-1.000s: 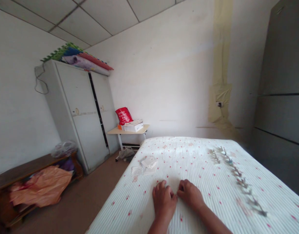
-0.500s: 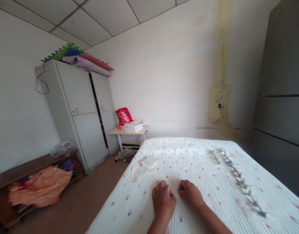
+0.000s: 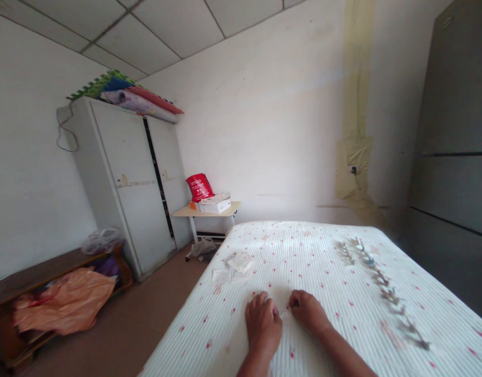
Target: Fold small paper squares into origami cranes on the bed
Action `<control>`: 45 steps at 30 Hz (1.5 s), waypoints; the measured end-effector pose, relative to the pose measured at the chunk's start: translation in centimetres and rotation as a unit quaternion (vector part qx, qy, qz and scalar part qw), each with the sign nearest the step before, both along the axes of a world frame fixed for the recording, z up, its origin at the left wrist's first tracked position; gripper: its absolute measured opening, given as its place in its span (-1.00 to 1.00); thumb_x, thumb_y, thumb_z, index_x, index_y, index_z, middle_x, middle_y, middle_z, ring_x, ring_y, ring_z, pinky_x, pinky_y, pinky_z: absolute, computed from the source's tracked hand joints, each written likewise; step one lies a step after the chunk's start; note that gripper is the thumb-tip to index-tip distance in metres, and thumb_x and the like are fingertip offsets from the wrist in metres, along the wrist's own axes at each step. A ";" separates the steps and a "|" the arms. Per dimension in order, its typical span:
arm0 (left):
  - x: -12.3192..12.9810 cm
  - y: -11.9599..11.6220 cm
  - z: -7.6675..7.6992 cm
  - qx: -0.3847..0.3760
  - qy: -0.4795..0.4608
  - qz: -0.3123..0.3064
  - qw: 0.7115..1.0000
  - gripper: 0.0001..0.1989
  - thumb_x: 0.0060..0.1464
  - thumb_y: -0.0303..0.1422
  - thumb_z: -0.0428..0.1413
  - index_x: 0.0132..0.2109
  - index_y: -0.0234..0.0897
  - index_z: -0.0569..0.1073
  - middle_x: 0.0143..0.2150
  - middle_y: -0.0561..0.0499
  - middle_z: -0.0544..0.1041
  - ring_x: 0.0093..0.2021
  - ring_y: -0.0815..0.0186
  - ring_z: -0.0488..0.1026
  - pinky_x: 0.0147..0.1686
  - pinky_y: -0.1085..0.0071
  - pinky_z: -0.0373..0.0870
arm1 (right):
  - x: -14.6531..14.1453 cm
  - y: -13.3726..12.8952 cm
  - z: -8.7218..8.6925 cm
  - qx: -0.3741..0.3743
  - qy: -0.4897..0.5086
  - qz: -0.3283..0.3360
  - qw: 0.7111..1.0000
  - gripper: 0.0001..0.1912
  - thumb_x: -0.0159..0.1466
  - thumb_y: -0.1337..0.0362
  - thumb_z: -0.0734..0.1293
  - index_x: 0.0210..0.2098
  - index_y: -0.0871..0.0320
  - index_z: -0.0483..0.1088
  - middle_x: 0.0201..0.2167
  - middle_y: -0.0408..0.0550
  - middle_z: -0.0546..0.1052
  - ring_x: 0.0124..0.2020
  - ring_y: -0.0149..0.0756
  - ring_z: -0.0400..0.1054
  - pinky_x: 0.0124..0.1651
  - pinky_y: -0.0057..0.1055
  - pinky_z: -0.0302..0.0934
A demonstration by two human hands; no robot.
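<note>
Both my hands rest low over the white bed cover with red dots. My left hand has its fingers curled down, and a small clear piece shows by its thumb. My right hand is closed, a short gap to the right, with its fingertips hidden beneath it. What either hand holds is too small to make out. Beyond my left hand lie a clear plastic packet and a printed paper sheet. To the right, several small figures form a long row, beside a shorter row.
A grey cabinet with rolled mats stands at the left. Behind the bed's left corner is a small table bearing a red bag and a white box. A tall grey fridge stands at the right.
My right hand has shifted very slightly right, widening the gap to my left hand. My left hand has barely moved.
</note>
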State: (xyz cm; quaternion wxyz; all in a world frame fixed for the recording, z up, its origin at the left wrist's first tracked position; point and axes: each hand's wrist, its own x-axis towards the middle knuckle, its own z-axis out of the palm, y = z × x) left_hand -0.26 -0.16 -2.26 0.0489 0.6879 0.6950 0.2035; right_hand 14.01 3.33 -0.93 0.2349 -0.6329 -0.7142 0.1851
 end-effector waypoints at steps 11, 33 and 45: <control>-0.4 0.2 -0.8 0.019 -0.023 -0.007 1.000 -0.77 -0.02 -0.54 -0.08 -0.34 -0.17 0.42 0.05 0.11 0.35 0.10 0.33 0.16 0.09 0.36 -0.01 | 0.2 0.1 -0.3 0.007 0.002 0.009 1.000 -0.74 -0.05 0.53 0.15 -0.50 0.19 0.42 -0.44 -0.08 0.50 -0.40 -0.41 0.32 -0.36 -0.57 0.04; 0.0 -0.4 0.1 -0.013 -0.003 -0.009 1.000 -0.84 -0.01 -0.39 -0.05 -0.32 -0.15 0.42 0.09 0.10 0.31 0.15 0.29 0.11 0.14 0.31 -0.08 | -0.5 -1.3 0.1 0.023 0.062 0.094 0.993 -0.88 -0.05 0.43 0.27 -0.51 0.15 0.41 -0.36 -0.12 0.42 -0.34 -0.40 0.32 -0.29 -0.55 0.13; -0.1 -0.4 0.2 -0.013 -0.008 -0.016 1.000 -0.88 -0.04 -0.32 0.01 -0.32 -0.16 0.40 0.11 0.09 0.28 0.17 0.29 0.07 0.14 0.31 -0.12 | -0.7 -1.4 0.5 0.005 0.037 0.074 0.997 -0.84 -0.04 0.49 0.24 -0.55 0.19 0.44 -0.40 -0.09 0.43 -0.38 -0.44 0.33 -0.34 -0.60 0.11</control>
